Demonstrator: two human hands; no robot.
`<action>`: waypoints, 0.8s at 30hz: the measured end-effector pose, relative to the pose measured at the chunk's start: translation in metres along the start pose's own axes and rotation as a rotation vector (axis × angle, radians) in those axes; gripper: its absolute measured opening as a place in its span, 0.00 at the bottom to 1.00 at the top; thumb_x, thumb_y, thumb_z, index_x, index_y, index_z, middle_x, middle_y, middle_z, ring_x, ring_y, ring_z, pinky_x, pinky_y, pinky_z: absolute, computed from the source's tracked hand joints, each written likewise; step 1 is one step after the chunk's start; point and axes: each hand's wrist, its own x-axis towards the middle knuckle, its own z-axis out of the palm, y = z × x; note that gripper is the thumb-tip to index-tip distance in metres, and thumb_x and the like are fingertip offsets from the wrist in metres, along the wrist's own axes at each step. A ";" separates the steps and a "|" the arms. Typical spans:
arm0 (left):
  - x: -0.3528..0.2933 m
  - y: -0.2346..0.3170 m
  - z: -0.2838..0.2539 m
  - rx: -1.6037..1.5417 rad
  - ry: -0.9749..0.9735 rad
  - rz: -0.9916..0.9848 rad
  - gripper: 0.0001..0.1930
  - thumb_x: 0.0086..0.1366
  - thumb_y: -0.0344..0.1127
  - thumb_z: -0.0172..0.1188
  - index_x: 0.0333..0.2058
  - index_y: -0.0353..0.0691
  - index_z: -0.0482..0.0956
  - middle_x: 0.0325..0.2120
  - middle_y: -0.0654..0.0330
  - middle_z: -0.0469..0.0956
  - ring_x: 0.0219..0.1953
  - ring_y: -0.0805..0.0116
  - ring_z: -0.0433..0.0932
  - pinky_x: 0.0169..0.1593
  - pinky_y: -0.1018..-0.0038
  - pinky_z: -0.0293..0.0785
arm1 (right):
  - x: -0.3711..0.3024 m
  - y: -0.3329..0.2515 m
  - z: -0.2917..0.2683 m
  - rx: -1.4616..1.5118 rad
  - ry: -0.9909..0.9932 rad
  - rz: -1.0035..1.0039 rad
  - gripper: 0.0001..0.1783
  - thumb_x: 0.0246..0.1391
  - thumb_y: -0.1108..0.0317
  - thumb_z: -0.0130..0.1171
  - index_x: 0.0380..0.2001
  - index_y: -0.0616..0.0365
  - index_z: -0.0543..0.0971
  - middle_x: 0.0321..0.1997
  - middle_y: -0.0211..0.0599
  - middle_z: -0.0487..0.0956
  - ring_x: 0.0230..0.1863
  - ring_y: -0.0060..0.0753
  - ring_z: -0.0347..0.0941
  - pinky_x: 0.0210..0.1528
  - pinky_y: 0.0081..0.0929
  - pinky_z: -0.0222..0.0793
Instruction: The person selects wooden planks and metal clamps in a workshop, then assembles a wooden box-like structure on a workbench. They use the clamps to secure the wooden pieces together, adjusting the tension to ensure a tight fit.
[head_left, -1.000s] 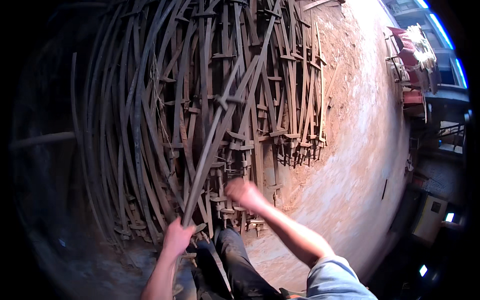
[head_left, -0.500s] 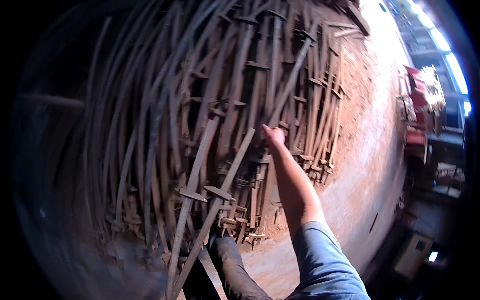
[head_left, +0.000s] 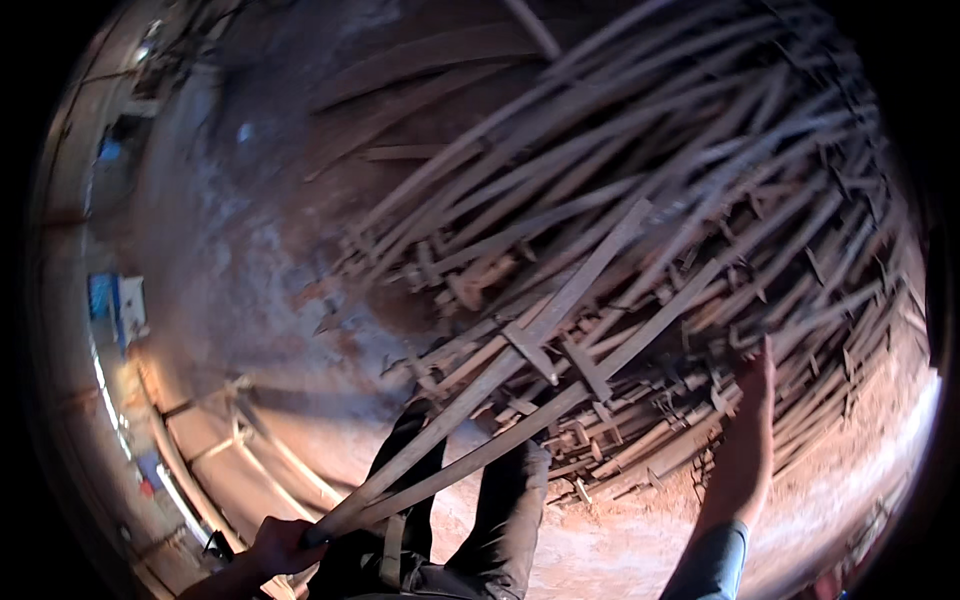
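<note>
Head view: left hand (head_left: 283, 545) grips two long bars (head_left: 520, 375); right hand (head_left: 755, 375) reaches out, released.

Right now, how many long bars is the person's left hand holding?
2: the upper bar and the lower bar run side by side from the left hand up over the pile. The blur could hide another.

Dense heap of rusty clamp bars (head_left: 640, 250) ahead; bare dusty ground (head_left: 250, 260) leftward.
</note>
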 end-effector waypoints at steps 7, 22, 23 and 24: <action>-0.046 -0.034 0.027 -0.396 -0.040 -0.225 0.18 0.51 0.49 0.66 0.28 0.39 0.79 0.18 0.54 0.77 0.22 0.58 0.80 0.28 0.67 0.76 | -0.103 -0.070 -0.009 0.160 -0.447 -0.122 0.16 0.64 0.57 0.48 0.27 0.56 0.72 0.22 0.30 0.69 0.24 0.28 0.62 0.54 0.50 0.69; -0.125 -0.284 0.104 -0.807 0.194 -0.239 0.15 0.53 0.45 0.63 0.25 0.37 0.75 0.16 0.53 0.74 0.21 0.60 0.76 0.27 0.63 0.71 | -0.493 0.091 -0.109 0.081 0.200 -0.309 0.22 0.57 0.43 0.52 0.20 0.47 0.72 0.14 0.19 0.69 0.21 0.29 0.70 0.41 0.37 0.75; -0.131 -0.311 0.112 -0.849 0.204 -0.233 0.15 0.52 0.45 0.62 0.26 0.37 0.76 0.17 0.51 0.76 0.22 0.55 0.78 0.28 0.61 0.72 | -0.519 0.111 -0.093 0.043 0.222 -0.348 0.21 0.57 0.44 0.53 0.21 0.47 0.72 0.15 0.20 0.70 0.22 0.29 0.70 0.42 0.37 0.74; -0.128 -0.337 0.125 -0.838 0.207 -0.213 0.15 0.52 0.44 0.61 0.31 0.38 0.78 0.20 0.49 0.78 0.26 0.53 0.80 0.31 0.60 0.74 | -0.548 0.132 -0.077 0.020 0.240 -0.394 0.20 0.57 0.44 0.53 0.22 0.47 0.73 0.16 0.20 0.70 0.23 0.30 0.70 0.42 0.37 0.74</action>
